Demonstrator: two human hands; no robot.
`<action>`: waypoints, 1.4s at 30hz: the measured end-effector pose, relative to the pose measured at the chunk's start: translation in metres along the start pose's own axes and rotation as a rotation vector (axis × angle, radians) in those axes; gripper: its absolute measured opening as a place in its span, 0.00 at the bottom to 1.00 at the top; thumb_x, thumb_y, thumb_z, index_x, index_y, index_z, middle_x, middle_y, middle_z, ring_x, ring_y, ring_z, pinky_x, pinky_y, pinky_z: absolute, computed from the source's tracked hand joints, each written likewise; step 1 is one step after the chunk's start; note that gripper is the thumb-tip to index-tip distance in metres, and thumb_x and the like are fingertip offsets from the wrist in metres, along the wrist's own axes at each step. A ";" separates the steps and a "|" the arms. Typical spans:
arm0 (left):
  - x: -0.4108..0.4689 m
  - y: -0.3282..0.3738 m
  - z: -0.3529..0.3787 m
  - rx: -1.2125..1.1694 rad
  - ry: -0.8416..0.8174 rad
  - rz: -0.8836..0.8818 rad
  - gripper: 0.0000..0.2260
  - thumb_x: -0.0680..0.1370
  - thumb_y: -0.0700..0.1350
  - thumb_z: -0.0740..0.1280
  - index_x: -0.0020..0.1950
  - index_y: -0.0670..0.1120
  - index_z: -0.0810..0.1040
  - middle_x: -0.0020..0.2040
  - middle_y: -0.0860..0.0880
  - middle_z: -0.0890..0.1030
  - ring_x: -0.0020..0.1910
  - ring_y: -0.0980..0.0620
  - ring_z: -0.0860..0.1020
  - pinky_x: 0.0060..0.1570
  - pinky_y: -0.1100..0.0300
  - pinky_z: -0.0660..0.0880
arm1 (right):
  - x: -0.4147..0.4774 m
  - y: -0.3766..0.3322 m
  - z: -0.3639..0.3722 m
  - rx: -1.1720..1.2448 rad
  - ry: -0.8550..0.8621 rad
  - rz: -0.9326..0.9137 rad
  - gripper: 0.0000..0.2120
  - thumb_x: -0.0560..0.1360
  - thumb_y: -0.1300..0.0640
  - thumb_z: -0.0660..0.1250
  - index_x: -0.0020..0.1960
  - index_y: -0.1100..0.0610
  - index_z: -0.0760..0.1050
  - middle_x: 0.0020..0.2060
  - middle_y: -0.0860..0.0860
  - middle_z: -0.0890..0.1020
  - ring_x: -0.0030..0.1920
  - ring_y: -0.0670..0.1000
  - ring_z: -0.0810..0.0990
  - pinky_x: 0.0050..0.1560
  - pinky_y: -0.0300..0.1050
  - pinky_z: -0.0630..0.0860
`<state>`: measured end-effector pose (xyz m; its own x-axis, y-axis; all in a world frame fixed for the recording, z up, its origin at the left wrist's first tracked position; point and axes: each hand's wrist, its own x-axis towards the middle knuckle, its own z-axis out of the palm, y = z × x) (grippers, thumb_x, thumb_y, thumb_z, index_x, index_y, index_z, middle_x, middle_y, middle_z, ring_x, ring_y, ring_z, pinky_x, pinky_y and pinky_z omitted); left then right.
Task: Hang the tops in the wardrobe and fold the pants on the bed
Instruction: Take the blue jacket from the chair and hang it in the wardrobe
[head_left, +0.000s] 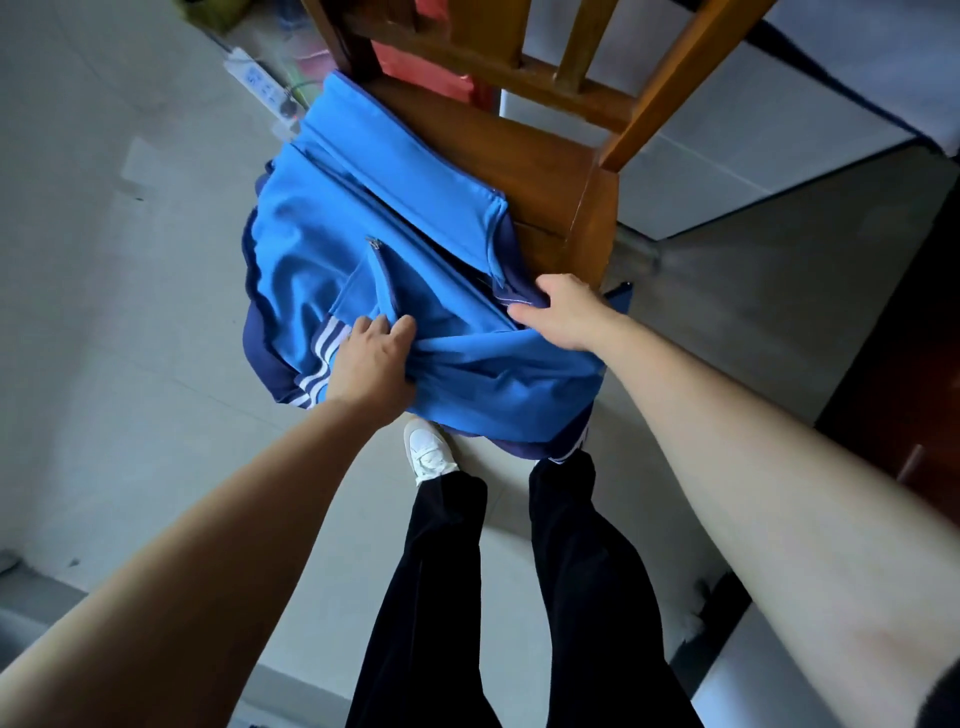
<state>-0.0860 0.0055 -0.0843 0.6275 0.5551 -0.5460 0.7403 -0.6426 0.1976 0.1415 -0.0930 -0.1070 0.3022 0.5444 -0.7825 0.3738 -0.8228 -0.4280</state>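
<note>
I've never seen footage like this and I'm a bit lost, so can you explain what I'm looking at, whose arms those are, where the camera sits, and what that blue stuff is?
There is no machine here, just a person's two bare arms. The single picture comes from a wide-angle camera worn on the head, looking down, so the person's own black trousers and a white shoe show too. Blue clothing with a zip and white stripes lies heaped on a wooden chair. The left hand grips a bunch of it, and the right hand grips its edge. A white power strip lies on the floor beyond.
</note>
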 end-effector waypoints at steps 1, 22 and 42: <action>-0.006 -0.001 -0.004 -0.022 0.005 0.004 0.16 0.68 0.38 0.69 0.54 0.42 0.70 0.46 0.42 0.73 0.50 0.41 0.69 0.42 0.53 0.65 | -0.006 -0.008 -0.005 0.045 0.046 -0.018 0.15 0.77 0.41 0.64 0.40 0.51 0.70 0.40 0.48 0.76 0.47 0.58 0.78 0.44 0.49 0.72; -0.259 -0.096 -0.327 -0.394 0.420 -0.701 0.33 0.73 0.49 0.71 0.74 0.49 0.61 0.65 0.41 0.70 0.64 0.39 0.71 0.57 0.47 0.71 | -0.309 -0.357 -0.191 0.469 0.146 -0.688 0.05 0.75 0.59 0.65 0.47 0.55 0.80 0.42 0.54 0.83 0.42 0.51 0.81 0.46 0.48 0.79; -0.381 -0.050 -0.436 -1.056 0.978 -0.144 0.26 0.71 0.38 0.74 0.65 0.55 0.73 0.53 0.48 0.76 0.52 0.54 0.77 0.53 0.57 0.77 | -0.472 -0.461 -0.149 -0.136 -0.312 -1.378 0.12 0.77 0.72 0.65 0.53 0.57 0.79 0.43 0.44 0.82 0.43 0.34 0.79 0.49 0.29 0.72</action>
<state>-0.2567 0.0560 0.4687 0.1245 0.9900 0.0668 0.3678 -0.1086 0.9235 -0.0427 0.0536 0.5272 -0.5638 0.8131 0.1447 0.2918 0.3600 -0.8861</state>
